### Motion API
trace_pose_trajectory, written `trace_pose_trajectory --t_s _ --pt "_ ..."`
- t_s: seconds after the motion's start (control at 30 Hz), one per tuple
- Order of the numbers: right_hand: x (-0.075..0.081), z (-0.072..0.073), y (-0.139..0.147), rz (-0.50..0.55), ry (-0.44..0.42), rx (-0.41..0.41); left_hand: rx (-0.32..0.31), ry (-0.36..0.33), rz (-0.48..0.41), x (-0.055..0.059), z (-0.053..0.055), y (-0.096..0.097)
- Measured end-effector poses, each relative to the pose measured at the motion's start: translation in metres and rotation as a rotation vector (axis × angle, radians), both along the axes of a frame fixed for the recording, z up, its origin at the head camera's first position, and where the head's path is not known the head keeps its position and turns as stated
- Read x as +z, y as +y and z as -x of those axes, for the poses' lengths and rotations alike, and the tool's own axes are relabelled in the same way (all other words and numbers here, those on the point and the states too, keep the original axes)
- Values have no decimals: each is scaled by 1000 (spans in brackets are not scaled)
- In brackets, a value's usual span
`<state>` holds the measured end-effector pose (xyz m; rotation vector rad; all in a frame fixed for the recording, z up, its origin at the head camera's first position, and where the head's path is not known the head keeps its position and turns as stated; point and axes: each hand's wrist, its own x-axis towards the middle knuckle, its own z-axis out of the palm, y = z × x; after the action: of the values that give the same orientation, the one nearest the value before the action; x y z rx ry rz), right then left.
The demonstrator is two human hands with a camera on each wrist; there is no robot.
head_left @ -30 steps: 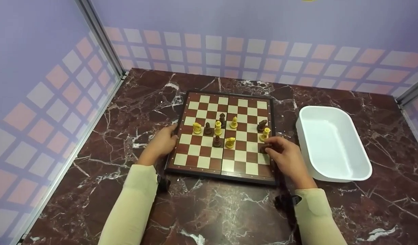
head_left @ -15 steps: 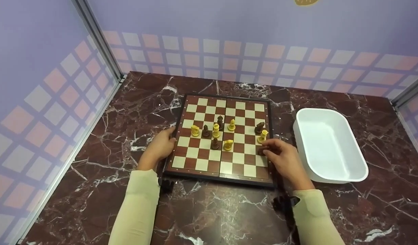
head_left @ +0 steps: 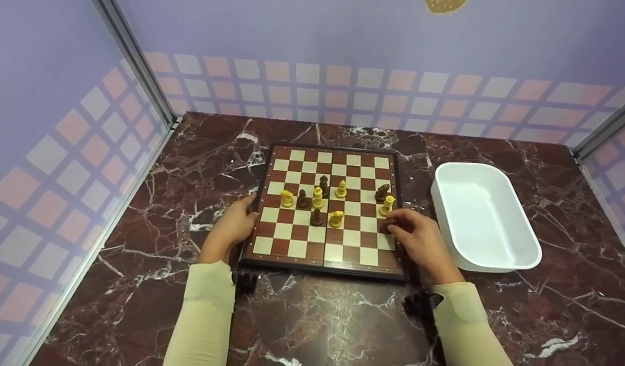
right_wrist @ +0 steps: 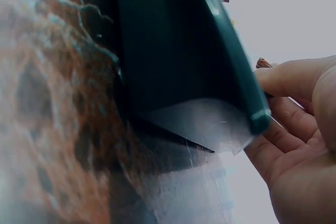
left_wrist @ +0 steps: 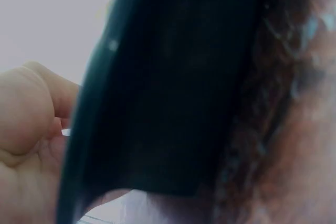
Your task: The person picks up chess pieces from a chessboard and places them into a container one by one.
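A folding chessboard (head_left: 302,231) lies on the marble-patterned table. My left hand (head_left: 232,230) rests at its left edge, with fingertips touching the frame. At the right edge, my right hand (head_left: 423,239) pinches a dark brown chess piece (head_left: 386,226) between thumb and index finger; the fingers hide much of it. Just beyond stand a yellow rook (head_left: 387,205) and a dark brown knight (head_left: 382,192). Mid-board is a cluster: a yellow knight (head_left: 287,198), another yellow knight (head_left: 335,219), a tall yellow piece (head_left: 318,197), a yellow bishop (head_left: 341,189) and several dark brown pieces (head_left: 317,217).
To the right of the board sits a white plastic tub (head_left: 533,254). Panels with pink and white squares (head_left: 337,76) enclose the table at the back and sides. In the right wrist view, the board's dark side wall (right_wrist: 173,40) fills the middle.
The head view has shifted a little, so the board and tub appear slightly lower and further left. Both hands keep their places on the board, the right one still pinching the brown piece.
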<state>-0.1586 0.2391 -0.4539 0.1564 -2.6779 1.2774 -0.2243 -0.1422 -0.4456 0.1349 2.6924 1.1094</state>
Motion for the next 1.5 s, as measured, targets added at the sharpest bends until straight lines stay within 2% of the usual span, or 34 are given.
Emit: trace_pose_trajectory --t_s 0.27,0.47,0.67,0.83,1.1,1.37,1.5 --pt "-1 1 2 -17 40 -7 -6 -14 10 2 3 3" --pt "0 2 1 -45 77 0 -21 10 26 3 2 1" --pt "2 1 2 -46 65 8 -19 23 27 3 0 2" --pt "7 0 5 6 52 -10 -36 42 37 2 2 2" --pt "18 -2 10 85 80 -31 -37 46 40 4 3 3" --pt "27 -6 15 167 79 -53 -22 -4 52 5 3 2" --pt "36 -9 18 218 87 -61 -15 3 41 3 2 2"
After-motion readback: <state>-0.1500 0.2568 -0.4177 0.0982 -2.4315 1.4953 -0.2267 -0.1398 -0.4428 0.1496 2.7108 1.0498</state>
